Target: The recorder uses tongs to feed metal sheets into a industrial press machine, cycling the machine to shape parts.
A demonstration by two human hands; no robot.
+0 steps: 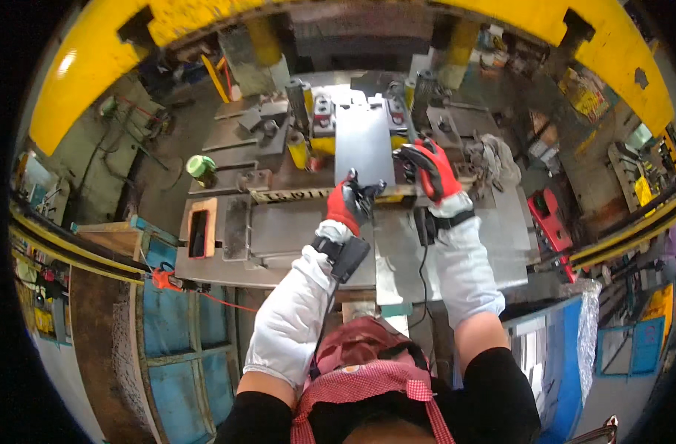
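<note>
A flat grey metal sheet (364, 144) lies lengthwise in the middle of the press die, pointing away from me. At its near left corner is my left hand (351, 203), in a red glove with black fingers; thumb and fingers are apart around the near edge, and I cannot tell if they touch it. My right hand (432, 172), gloved the same way, is beside the sheet's right edge with fingers curved toward it and apart. White sleeves and black wrist straps with small boxes cover both forearms.
A yellow press frame (204, 11) arches overhead. Dark guide posts (297, 103) stand by the die. On the table are a green-lidded jar (200, 169), a phone-like item (199, 233) on a wooden piece, and a grey rag (499, 159). A red tool (551, 222) is at right.
</note>
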